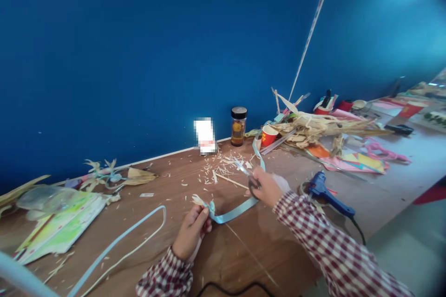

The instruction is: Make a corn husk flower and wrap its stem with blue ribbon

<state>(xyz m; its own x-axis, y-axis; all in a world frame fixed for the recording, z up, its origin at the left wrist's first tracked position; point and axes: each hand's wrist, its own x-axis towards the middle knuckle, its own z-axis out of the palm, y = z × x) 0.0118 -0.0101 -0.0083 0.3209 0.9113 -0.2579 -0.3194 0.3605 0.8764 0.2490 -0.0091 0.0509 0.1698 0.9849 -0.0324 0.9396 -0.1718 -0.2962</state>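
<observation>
Low over the front of the table, my left hand [192, 229] pinches a small corn-husk piece [198, 200] wrapped with light blue ribbon [234, 214]. From there the ribbon sags across to my right hand and runs on behind it toward the red paper cup [269, 136]. My right hand [268, 189] has its fingers in the dark handles of a pair of scissors [241, 166], whose blades point up and to the left. Husk clippings [223, 167] lie scattered beyond both hands. Whether the right fingers also touch the ribbon I cannot tell.
A blue glue gun [327, 194] with a cord lies right of my right forearm. A lidded jar [239, 126] stands by the blue wall. Dried husks [310, 125] are heaped at right; a painted sheet [66, 220] and a pale blue looped strip [118, 237] lie left.
</observation>
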